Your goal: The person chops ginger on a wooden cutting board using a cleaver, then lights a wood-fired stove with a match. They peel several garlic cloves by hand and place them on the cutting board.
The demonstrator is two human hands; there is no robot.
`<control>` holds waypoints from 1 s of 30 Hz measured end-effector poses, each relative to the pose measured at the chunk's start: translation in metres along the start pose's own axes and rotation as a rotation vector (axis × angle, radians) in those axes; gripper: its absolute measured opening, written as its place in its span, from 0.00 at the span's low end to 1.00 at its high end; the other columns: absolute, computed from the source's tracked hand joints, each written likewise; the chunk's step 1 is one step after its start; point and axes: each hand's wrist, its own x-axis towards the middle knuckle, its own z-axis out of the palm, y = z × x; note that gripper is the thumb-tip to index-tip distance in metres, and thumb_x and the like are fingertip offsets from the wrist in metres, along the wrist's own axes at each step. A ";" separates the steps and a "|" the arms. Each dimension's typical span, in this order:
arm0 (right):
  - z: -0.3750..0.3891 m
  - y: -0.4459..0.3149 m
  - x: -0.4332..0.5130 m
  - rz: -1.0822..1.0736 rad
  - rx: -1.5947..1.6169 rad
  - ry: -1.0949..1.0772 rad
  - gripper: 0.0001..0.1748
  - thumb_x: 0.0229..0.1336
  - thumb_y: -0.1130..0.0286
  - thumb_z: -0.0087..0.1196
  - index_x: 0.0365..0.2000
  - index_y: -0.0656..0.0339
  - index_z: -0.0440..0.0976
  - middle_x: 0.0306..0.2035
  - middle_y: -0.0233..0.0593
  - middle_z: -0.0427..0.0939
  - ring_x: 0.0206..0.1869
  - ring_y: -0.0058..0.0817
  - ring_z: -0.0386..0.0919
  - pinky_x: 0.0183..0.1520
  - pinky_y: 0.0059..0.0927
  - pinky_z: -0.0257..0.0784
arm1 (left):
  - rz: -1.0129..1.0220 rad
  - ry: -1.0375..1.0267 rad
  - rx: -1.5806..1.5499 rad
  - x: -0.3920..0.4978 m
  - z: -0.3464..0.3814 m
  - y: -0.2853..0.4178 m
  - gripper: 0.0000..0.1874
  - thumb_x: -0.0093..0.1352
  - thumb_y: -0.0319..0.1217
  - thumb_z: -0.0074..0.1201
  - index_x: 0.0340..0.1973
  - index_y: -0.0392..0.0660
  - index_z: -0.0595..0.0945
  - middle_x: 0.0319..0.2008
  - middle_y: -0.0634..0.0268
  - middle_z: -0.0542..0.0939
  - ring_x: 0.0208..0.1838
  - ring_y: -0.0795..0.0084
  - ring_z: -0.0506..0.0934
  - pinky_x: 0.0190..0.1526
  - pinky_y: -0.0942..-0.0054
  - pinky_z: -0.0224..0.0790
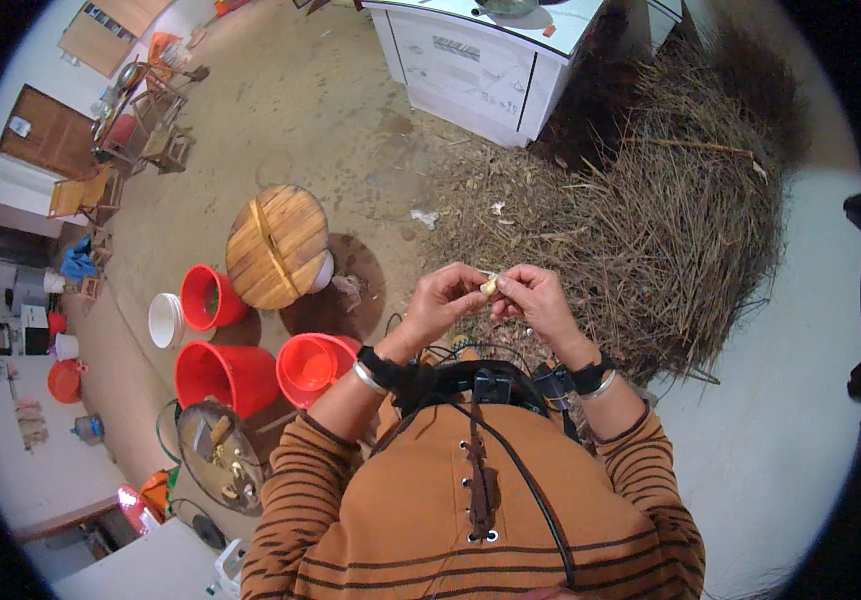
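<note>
A small pale piece, apparently a garlic clove [489,286], is pinched between the fingertips of both hands in front of my body. My left hand [441,298] grips it from the left with thumb and fingers. From the other side my right hand [541,300] has its thumb and forefinger on it, the remaining fingers curled. To my left is a round chopping board [252,459] bearing what looks like a cleaver [203,442] and several pale pieces [237,471].
Red plastic buckets [224,375] and a white bucket [165,321] stand left, near a round wooden lid [276,247]. Dry brushwood [689,217] is heaped on the right by a white wall [738,457]. Ahead stands a white-sided counter [468,82]. Cables [528,465] hang across my front.
</note>
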 end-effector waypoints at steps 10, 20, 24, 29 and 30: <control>0.020 0.013 0.012 -0.289 -0.353 0.216 0.05 0.58 0.74 0.51 0.28 0.65 0.72 0.20 0.26 0.72 0.21 0.11 0.69 0.22 0.16 0.67 | -0.047 0.102 -0.252 0.000 0.003 0.007 0.09 0.66 0.26 0.52 0.41 0.36 0.76 0.30 0.65 0.79 0.31 0.79 0.77 0.31 0.80 0.71; 0.021 0.006 0.011 -0.197 -0.384 0.161 0.04 0.55 0.76 0.52 0.27 0.65 0.70 0.22 0.28 0.73 0.21 0.11 0.70 0.23 0.15 0.67 | -0.151 0.216 -0.626 0.000 -0.004 0.005 0.13 0.70 0.29 0.44 0.47 0.37 0.74 0.32 0.65 0.79 0.26 0.80 0.75 0.29 0.80 0.71; 0.020 0.000 0.016 -0.370 -0.652 0.228 0.05 0.54 0.74 0.53 0.28 0.65 0.72 0.22 0.26 0.73 0.24 0.11 0.68 0.26 0.17 0.66 | -0.144 0.222 -0.498 -0.001 -0.006 0.005 0.15 0.71 0.29 0.44 0.51 0.38 0.72 0.35 0.66 0.78 0.27 0.81 0.74 0.30 0.80 0.71; 0.024 -0.003 0.025 -0.306 -0.357 0.140 0.07 0.52 0.71 0.58 0.31 0.64 0.76 0.23 0.26 0.74 0.26 0.11 0.68 0.28 0.16 0.65 | -0.063 0.186 -0.306 0.000 -0.002 0.008 0.17 0.70 0.28 0.45 0.54 0.38 0.71 0.37 0.66 0.78 0.28 0.82 0.75 0.31 0.80 0.72; 0.024 -0.004 0.026 -0.298 -0.347 0.133 0.08 0.51 0.71 0.59 0.31 0.64 0.77 0.23 0.26 0.75 0.26 0.11 0.68 0.27 0.16 0.65 | -0.063 0.174 -0.274 0.000 -0.001 0.008 0.17 0.70 0.28 0.45 0.54 0.38 0.71 0.38 0.66 0.78 0.29 0.82 0.75 0.31 0.80 0.72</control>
